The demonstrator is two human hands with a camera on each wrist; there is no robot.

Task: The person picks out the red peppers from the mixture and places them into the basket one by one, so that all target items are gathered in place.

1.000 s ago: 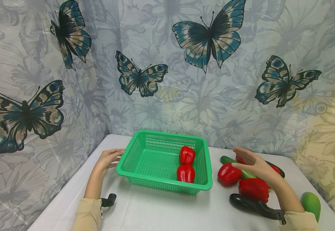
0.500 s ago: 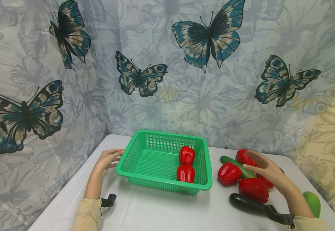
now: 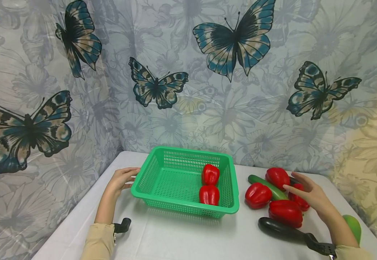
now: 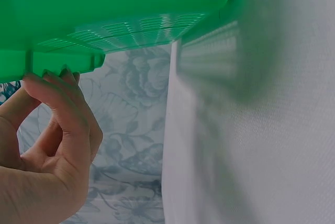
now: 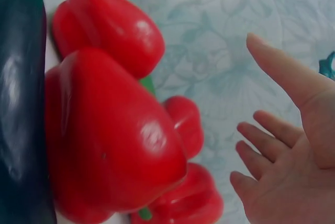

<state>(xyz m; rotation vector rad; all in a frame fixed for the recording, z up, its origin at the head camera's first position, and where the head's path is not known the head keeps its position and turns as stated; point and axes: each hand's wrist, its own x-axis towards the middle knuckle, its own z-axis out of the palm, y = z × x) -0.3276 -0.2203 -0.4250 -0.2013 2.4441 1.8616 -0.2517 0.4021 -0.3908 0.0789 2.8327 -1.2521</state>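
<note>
My left hand (image 3: 123, 178) is at the left side of a green plastic basket (image 3: 185, 207), its bent fingertips touching just under the rim, as the left wrist view also shows. Two red bell peppers (image 3: 209, 195) sit inside the basket on the right. Spread over the vegetables at the right, my right hand (image 3: 313, 193) holds nothing. Under and beside it lie several more red bell peppers (image 3: 285, 213); one large pepper (image 5: 120, 140) fills much of the right wrist view, apart from the fingers. Part of the pepper (image 3: 298, 202) nearest the hand is hidden by it.
A dark eggplant (image 3: 279, 229) lies in front of the peppers, partly behind the right wrist's camera mount. Between peppers runs a green cucumber (image 3: 267, 186). Another dark vegetable (image 3: 294, 180) shows behind the hand. A green mango-like fruit (image 3: 352, 226) lies at the right, on white cloth (image 3: 175, 238).
My right hand has drawn back to the right and slightly toward me, uncovering the rear pepper and the cucumber. The left hand and the basket have stayed put.
</note>
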